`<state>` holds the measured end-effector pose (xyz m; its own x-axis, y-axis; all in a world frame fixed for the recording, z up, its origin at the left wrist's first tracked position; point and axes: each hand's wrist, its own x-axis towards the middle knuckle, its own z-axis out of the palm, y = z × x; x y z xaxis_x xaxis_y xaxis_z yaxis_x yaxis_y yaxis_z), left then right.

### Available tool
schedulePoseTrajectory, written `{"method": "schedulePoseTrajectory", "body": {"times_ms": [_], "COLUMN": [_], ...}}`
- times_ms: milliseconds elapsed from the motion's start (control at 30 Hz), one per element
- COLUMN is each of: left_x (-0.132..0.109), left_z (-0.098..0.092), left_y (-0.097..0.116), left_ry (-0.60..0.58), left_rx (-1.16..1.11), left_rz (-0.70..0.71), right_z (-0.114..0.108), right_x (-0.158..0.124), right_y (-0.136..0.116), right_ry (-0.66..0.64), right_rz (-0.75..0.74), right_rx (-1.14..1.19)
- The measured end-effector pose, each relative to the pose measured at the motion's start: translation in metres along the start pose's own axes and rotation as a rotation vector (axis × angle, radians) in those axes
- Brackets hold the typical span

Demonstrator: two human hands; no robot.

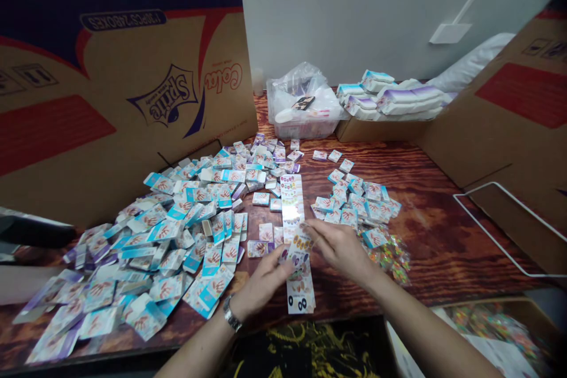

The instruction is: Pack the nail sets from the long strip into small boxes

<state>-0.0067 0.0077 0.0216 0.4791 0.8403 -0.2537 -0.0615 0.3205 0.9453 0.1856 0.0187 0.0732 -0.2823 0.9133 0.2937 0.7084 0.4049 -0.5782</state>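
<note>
A long white sticker sheet with coloured nail prints lies lengthwise on the wooden table in front of me. My left hand, with a watch on the wrist, pinches the sheet's left edge near its middle. My right hand lies on the sheet's right edge, fingers pressed down on it. A big heap of small blue and purple packets spreads to the left. A smaller cluster of the same packets lies to the right, just beyond my right hand.
A large printed cardboard box stands at the back left. A clear plastic bag and stacked packs on a cardboard tray sit at the back. Another cardboard box and a white wire frame are at right. Glittery bits lie by my right wrist.
</note>
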Motion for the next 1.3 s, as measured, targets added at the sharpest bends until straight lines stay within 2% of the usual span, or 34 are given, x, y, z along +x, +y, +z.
{"method": "schedulePoseTrajectory", "body": {"times_ms": [33, 100, 167, 233, 333, 400, 500, 567, 667, 733, 800, 933, 1000, 1067, 1200, 1300], "left_x": [-0.001, 0.0, 0.002, 0.003, 0.003, 0.003, 0.003, 0.002, -0.005, -0.01, -0.014, -0.017, -0.017, -0.015, -0.01, -0.005], "left_z": [0.0, 0.002, 0.003, 0.003, 0.002, 0.002, 0.005, 0.007, 0.004, 0.0, -0.003, -0.001, 0.001, -0.002, -0.021, -0.037], "left_y": [0.002, 0.004, 0.006, 0.007, 0.009, 0.009, 0.007, 0.003, -0.006, -0.013, -0.022, -0.035, -0.036, -0.033, -0.026, -0.025], "left_ry": [-0.03, -0.013, 0.045, 0.065, -0.012, -0.029, 0.048, 0.087, 0.071, 0.037, 0.023, 0.073, 0.085, 0.089, 0.184, 0.24], "left_rx": [0.037, 0.006, -0.192, -0.45, -0.696, -0.722, -0.566, -0.421, -0.225, -0.059, 0.121, 0.465, 0.56, 0.597, 0.754, 0.824], "left_rz": [0.019, 0.031, -0.026, -0.103, -0.16, -0.178, -0.164, -0.128, -0.109, -0.089, -0.027, 0.098, 0.102, 0.106, 0.239, 0.288], "right_z": [0.003, 0.012, 0.02, 0.029, 0.041, 0.046, 0.048, 0.048, 0.047, 0.05, 0.055, 0.066, 0.065, 0.06, 0.052, 0.054], "right_x": [0.001, -0.002, -0.011, -0.022, -0.033, -0.035, -0.035, -0.035, -0.038, -0.042, -0.048, -0.061, -0.067, -0.072, -0.082, -0.088], "right_y": [0.002, -0.001, -0.007, -0.013, -0.013, -0.01, -0.004, -0.003, -0.003, -0.003, -0.004, -0.004, 0.006, 0.023, 0.058, 0.064], "right_ry": [0.041, 0.13, 0.163, 0.133, 0.102, 0.1, 0.036, -0.034, -0.059, -0.067, -0.107, -0.133, -0.146, -0.126, -0.051, -0.139], "right_rz": [-0.008, -0.11, -0.306, -0.478, -0.534, -0.523, -0.402, -0.22, 0.09, 0.215, 0.236, 0.184, 0.185, 0.259, 0.422, 0.365], "right_rx": [-0.03, -0.108, -0.217, -0.33, -0.431, -0.416, -0.228, -0.013, 0.226, 0.276, 0.288, 0.269, 0.267, 0.202, -0.116, -0.113]}}
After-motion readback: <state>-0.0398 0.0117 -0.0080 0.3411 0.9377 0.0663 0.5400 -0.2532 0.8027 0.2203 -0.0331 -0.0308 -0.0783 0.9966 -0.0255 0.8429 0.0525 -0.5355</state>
